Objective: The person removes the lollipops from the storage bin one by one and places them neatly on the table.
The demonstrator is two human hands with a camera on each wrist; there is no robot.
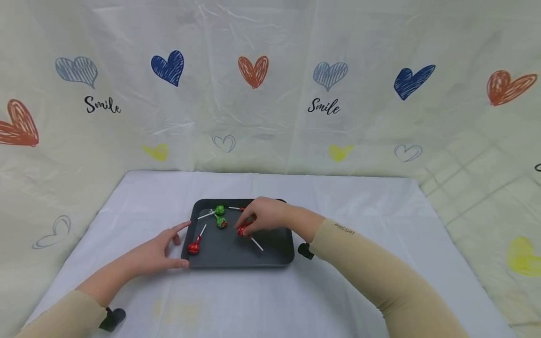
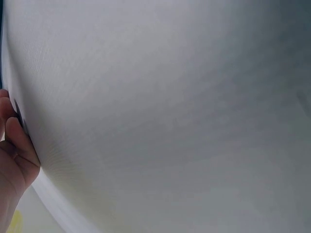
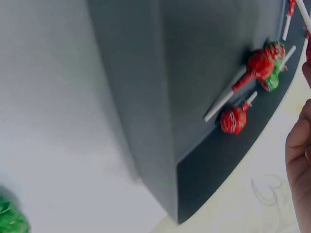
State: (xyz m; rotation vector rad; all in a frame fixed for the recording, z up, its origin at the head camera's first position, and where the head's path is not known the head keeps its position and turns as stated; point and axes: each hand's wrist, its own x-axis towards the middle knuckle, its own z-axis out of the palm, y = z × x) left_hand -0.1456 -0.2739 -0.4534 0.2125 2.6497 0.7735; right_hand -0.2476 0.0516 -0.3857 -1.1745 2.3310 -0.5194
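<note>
A dark grey tray (image 1: 228,260) lies on the white cloth, holding several wrapped lollipops. My left hand (image 1: 154,256) rests at its left side, thumb and forefinger spread and touching the rim; the left wrist view shows only part of that hand (image 2: 14,155). Reaching over the tray, my right hand (image 1: 264,216) pinches a red lollipop (image 1: 242,230) whose white stick slants toward the front right. Another red lollipop (image 1: 193,248) lies near the left front corner, and green lollipops (image 1: 221,222) lie behind it. A red one (image 1: 241,208) at the back is partly hidden by the right hand.
The white-covered table (image 1: 359,197) meets a cloth backdrop (image 1: 287,126) printed with hearts. In the right wrist view, a green-wrapped thing (image 3: 10,216) lies on the cloth outside the tray. Black devices (image 1: 113,319) sit at both wrists.
</note>
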